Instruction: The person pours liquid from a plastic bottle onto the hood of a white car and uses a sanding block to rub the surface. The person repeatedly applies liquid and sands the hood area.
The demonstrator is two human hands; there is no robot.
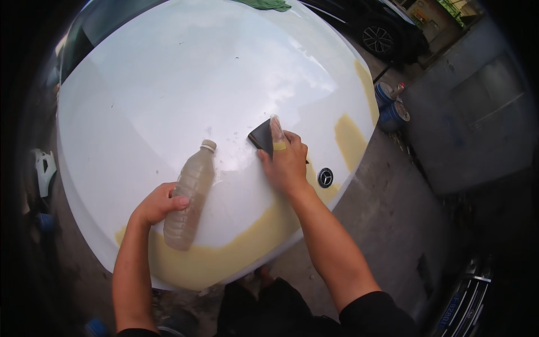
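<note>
My left hand [157, 203] is wrapped round the middle of a clear plastic bottle [195, 194] holding cloudy liquid. The capped bottle leans over the white car hood [157, 95], its top pointing away from me. In my right hand [289, 162] is a dark sanding block [261, 136], pressed flat against the hood; the palm hides part of it. One finger of that hand wears a clear plastic covering with yellow tape at its base. Water drops dot the paint near the block. Pale yellow filler [241, 244] runs along the hood's near edge.
A round dark emblem [325, 177] sits near the hood's right edge, below another yellow patch [350, 141]. A green cloth [266, 4] lies at the far edge. Blue buckets [393, 115] stand to the right, with a dark car [370, 28] behind.
</note>
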